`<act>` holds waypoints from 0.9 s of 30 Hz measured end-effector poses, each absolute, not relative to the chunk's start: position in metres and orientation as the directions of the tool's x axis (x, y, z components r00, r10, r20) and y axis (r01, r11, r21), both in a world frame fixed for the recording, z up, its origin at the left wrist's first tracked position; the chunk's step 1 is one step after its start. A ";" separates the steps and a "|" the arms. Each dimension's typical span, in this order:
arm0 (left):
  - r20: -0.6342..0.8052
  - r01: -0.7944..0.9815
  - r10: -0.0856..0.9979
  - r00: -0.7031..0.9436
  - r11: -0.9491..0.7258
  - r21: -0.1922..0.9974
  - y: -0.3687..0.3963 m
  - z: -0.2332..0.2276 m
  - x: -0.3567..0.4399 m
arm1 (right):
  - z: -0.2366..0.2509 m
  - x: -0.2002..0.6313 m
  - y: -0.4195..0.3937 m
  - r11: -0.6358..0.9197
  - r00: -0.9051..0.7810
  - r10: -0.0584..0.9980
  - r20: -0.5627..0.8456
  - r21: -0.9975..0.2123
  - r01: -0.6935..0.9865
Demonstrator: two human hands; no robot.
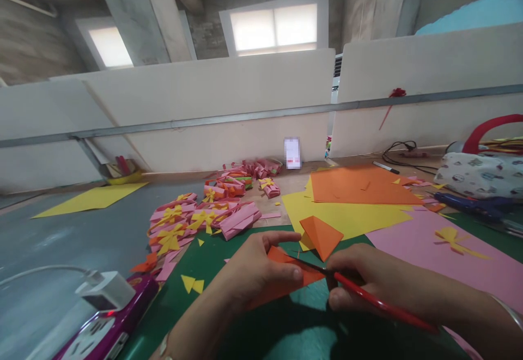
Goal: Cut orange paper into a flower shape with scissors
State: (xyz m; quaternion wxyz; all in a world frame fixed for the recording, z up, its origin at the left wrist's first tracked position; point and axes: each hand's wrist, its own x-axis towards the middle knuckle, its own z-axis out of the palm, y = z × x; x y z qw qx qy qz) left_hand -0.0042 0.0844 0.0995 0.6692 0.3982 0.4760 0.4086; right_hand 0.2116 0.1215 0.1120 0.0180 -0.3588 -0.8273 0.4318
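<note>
My left hand grips a piece of orange paper, thumb on top and index finger stretched out above. My right hand is closed on red-handled scissors, whose dark blades lie across the orange paper close to my left fingers. Just beyond the hands, a folded orange paper piece rests at the edge of a yellow sheet. Below both hands spreads a green cutting mat, with small yellow paper scraps at its left.
Pink paper rolls with yellow bows pile up left of centre. Orange sheet and pink sheet lie right, near a patterned pouch. A purple power strip with a white charger sits front left; a phone leans against the wall.
</note>
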 end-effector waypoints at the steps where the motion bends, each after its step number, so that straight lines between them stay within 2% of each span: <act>1: -0.308 -0.150 0.927 0.212 0.342 0.928 0.085 0.100 -0.005 | 0.112 0.212 0.121 0.371 -0.741 0.611 -0.281 -0.725 0.580; 5: -0.292 -0.120 0.931 0.220 0.322 0.939 0.086 0.099 -0.006 | 0.114 0.211 0.121 0.362 -0.746 0.602 -0.285 -0.735 0.573; 11: -0.275 -0.229 0.925 0.262 0.337 0.913 0.086 0.095 -0.006 | 0.112 0.210 0.121 0.315 -0.728 0.614 -0.304 -0.752 0.579; 19: -0.291 -0.107 0.934 0.207 0.318 0.942 0.085 0.101 -0.007 | 0.112 0.210 0.123 0.335 -0.744 0.602 -0.290 -0.754 0.564; 27: -0.318 -0.178 0.925 0.210 0.356 0.918 0.083 0.103 -0.004 | 0.112 0.212 0.122 0.317 -0.751 0.595 -0.287 -0.774 0.547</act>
